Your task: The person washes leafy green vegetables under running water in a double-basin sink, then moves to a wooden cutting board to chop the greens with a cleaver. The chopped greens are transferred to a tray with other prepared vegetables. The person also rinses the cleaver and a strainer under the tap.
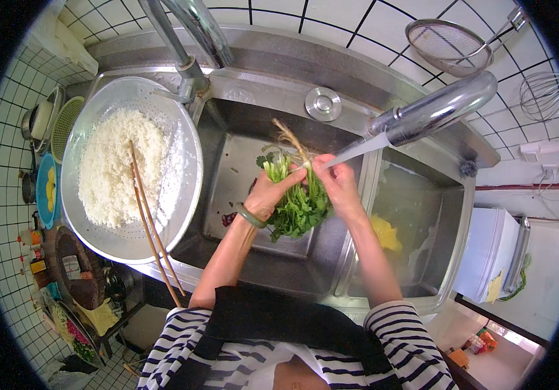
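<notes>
Over the middle sink basin (312, 273) I hold a bunch of leafy green herbs, which looks like coriander (300, 211), with its pale brown roots pointing away from me. My left hand (272, 195), with a green bangle on the wrist, is wrapped round the stems, and the leaves hang below it. My right hand (337, 185) pinches the bunch at the base of the roots. A stream of water from the right faucet (445, 107) runs down onto the fingers of my right hand. Some dark red scraps lie on the basin floor.
Left of the basin, a large colander (185, 211) holds white rice, with long chopsticks (151, 224) resting in it. A second faucet (192, 75) rises behind. The right basin (422, 260) holds water and a yellow piece (385, 234). A strainer (448, 42) and a whisk (543, 97) hang on the wall.
</notes>
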